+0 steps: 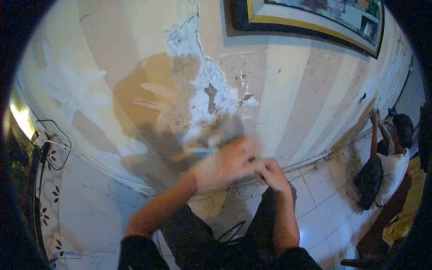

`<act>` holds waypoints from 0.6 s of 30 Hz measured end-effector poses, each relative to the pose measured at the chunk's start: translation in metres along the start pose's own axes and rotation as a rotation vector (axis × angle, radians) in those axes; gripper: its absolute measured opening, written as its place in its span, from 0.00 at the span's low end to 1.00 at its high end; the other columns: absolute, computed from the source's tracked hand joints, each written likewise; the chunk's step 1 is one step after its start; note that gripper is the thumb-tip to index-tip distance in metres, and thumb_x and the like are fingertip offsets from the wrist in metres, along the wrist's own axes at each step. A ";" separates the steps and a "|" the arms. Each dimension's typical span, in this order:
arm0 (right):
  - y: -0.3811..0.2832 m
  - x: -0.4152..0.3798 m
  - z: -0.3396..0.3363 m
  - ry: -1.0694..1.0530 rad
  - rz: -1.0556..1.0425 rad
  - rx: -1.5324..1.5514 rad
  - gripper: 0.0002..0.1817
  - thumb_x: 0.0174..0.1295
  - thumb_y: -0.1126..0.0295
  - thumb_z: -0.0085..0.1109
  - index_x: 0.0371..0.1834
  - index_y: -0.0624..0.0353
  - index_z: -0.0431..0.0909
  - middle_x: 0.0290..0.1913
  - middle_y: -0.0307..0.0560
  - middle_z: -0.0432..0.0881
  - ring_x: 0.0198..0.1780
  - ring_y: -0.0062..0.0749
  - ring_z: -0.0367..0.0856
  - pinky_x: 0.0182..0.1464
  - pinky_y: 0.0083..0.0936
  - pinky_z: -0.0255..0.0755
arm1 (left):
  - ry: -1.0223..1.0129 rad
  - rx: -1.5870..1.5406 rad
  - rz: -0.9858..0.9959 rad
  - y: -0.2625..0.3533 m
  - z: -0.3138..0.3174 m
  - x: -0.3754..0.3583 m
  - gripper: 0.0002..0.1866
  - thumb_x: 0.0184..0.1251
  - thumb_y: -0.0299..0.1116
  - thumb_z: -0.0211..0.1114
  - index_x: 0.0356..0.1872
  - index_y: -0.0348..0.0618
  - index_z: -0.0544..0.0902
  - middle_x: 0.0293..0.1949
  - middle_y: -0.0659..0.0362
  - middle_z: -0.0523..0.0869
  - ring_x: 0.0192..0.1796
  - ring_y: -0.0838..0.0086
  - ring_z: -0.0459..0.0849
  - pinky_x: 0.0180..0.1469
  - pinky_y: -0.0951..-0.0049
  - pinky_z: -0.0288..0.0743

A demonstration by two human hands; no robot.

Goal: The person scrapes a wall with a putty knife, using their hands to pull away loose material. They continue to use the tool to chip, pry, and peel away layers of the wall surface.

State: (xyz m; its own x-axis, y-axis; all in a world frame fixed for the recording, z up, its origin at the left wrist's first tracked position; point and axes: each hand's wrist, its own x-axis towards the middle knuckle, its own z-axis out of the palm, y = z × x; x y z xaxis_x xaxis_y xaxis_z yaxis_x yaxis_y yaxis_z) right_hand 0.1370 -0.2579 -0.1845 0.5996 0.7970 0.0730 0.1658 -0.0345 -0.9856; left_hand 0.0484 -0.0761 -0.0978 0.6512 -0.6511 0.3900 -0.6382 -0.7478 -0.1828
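Observation:
Both of my hands are in front of me, near the low part of a striped wall [288, 90] with peeling paint. My left hand [225, 164] is smeared by motion; a blurred shape lies over its fingers, and I cannot tell what it is. Close beside it, at its lower right, my right hand [271, 174] has its fingers bent together; what they hold, if anything, is hidden. Behind the hands is a bare plaster patch [209, 96] with white flaking edges and a dark chipped spot.
A framed picture [315, 24] hangs at the upper right. Another person [391, 166] crouches by the wall at the right, hands on it. White floor tiles [324, 207] show bits of debris near the wall. A black cable [67, 155] hangs at the left.

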 end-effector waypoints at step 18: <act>0.070 0.002 -0.015 -0.214 0.452 -0.509 0.27 0.60 0.46 0.56 0.41 0.63 0.81 0.26 0.55 0.82 0.23 0.39 0.82 0.35 0.38 0.75 | -0.532 -0.710 -0.611 0.062 0.216 -0.174 0.30 0.58 0.44 0.60 0.62 0.45 0.70 0.55 0.47 0.79 0.55 0.53 0.78 0.60 0.58 0.69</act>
State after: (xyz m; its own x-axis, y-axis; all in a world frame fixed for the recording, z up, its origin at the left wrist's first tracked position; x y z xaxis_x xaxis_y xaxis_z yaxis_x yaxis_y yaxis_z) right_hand 0.1615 -0.2682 -0.2510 0.5375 0.7372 -0.4094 0.3131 -0.6253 -0.7148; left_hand -0.0151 -0.0372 -0.3718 0.9262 -0.2937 -0.2363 -0.1252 -0.8310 0.5421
